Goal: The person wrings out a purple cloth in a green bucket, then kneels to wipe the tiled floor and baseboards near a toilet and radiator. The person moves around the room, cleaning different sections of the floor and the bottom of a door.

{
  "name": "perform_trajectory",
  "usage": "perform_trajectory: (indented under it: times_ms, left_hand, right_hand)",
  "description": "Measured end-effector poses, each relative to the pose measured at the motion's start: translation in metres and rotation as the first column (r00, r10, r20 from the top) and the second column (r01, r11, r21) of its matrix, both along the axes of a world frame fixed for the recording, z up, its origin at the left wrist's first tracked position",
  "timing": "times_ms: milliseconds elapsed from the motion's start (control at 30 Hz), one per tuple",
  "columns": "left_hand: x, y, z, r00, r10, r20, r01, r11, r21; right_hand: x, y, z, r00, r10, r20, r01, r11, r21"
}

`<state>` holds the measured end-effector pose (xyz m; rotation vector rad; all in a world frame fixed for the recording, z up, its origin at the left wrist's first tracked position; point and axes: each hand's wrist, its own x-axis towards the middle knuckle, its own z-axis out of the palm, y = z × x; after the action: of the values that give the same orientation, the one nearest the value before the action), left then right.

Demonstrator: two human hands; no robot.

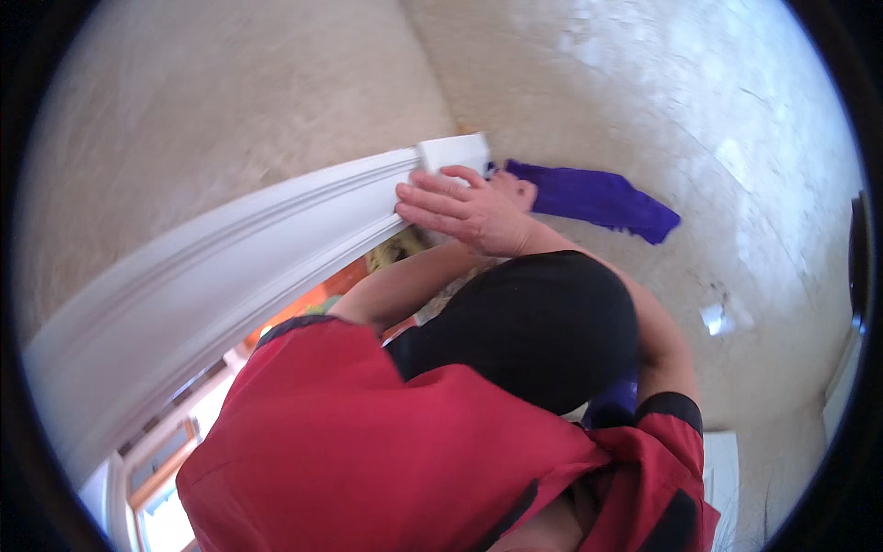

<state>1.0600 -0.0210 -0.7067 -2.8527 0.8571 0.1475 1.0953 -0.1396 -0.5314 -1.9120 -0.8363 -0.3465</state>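
Note:
My right hand [472, 210] lies across the lower end of a white moulded door casing [331, 190], its fingers extended and slightly apart. Beneath it passes my left forearm, and part of my left hand [516, 191] shows just beyond, with curled fingers beside the casing's white base block [455, 152]. Whether the left hand grips anything is hidden. A strip of purple cloth [593, 196] lies on the floor, its near end close to the left hand. A small dark bit shows between that hand and the block.
The shiny beige floor [690, 179] meets a beige wall [241, 90] at the upper left. My bent knee in black trousers [552, 310] is under my right arm. Through the doorway are an orange-brown surface [303, 303] and a patterned item [393, 250]. A dark object [857, 262] stands at the far right.

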Motion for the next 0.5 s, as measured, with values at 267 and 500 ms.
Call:
perform_trajectory:
  times_ms: [267, 500]
  left_hand:
    - [0.015, -0.006, 0.098, 0.932, -0.353, -0.087, 0.336, 0.927, -0.166]
    - [0.02, -0.039, 0.082, 0.939, -0.246, -0.239, 0.242, 0.969, -0.046]
  right_hand:
    - [-0.144, -0.152, -0.1, 0.789, -0.581, -0.2, 0.375, 0.713, -0.592]
    - [-0.038, -0.204, -0.112, 0.791, -0.58, -0.196, 0.384, 0.72, -0.578]
